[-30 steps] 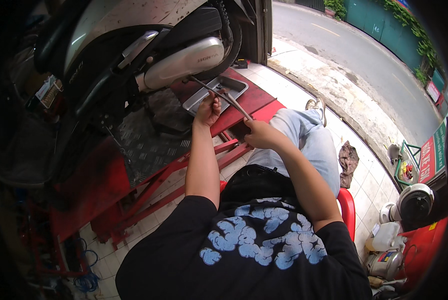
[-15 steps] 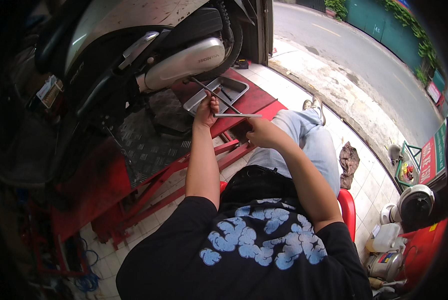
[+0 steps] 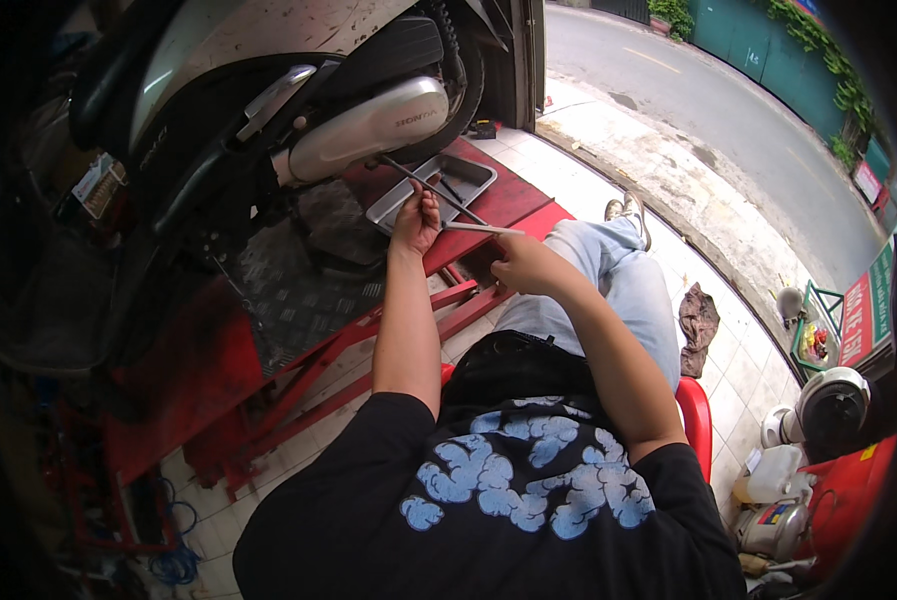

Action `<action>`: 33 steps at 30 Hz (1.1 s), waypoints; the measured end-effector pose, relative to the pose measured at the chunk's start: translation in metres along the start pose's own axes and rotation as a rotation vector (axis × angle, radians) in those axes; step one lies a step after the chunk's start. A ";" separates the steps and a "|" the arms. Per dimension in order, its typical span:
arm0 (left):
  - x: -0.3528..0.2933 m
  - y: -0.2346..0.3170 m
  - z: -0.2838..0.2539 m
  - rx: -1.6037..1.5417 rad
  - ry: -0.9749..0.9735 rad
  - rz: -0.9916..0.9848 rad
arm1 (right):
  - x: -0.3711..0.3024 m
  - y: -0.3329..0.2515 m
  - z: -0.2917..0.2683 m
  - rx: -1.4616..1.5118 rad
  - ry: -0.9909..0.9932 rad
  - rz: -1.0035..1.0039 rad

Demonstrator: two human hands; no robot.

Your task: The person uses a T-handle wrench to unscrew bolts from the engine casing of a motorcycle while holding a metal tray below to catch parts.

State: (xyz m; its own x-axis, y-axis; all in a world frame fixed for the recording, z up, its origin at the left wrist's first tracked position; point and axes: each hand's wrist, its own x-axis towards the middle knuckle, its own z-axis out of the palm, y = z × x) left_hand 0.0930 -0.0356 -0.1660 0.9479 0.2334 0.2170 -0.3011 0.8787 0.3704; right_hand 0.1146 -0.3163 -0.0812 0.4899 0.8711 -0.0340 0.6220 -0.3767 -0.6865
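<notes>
A long metal T-handle wrench (image 3: 462, 209) runs from the underside of a scooter's silver engine cover (image 3: 378, 125) toward me. My left hand (image 3: 416, 220) is closed around its shaft, palm partly turned up. At the crossbar's right end, my right hand (image 3: 524, 264) has its fingers curled, with the index finger against the bar. A grey metal tray (image 3: 478, 178) lies under the shaft on the red lift platform (image 3: 513, 200). Inside the tray is a dark, slim tool. The wrench's far tip is hidden at the cover.
The scooter (image 3: 238, 75) stands on the red lift at the left, above black tread plate (image 3: 308, 260). A brown rag (image 3: 698, 328) lies on the white tiles right of my legs. Plastic containers (image 3: 770, 474) and a red object (image 3: 853, 500) stand at lower right. Beyond the doorway is a street.
The wrench's crossbar has turned slightly, its left end shifting away from me and to the right. Both hands stay in nearly the same place.
</notes>
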 end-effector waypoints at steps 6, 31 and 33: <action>-0.001 0.002 -0.001 -0.070 -0.052 0.048 | -0.017 -0.033 -0.002 0.206 0.174 -0.285; 0.021 0.008 0.022 0.508 0.659 0.329 | 0.019 0.008 0.020 0.622 0.638 0.014; 0.024 0.024 0.020 0.774 0.861 0.521 | 0.020 0.010 0.017 0.709 0.635 0.064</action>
State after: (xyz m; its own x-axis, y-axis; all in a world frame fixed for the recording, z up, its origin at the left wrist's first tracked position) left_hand 0.1068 -0.0175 -0.1341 0.3723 0.9266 -0.0524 -0.3634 0.1975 0.9104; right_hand 0.1206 -0.2977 -0.1009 0.8801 0.4430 0.1706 0.1694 0.0428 -0.9846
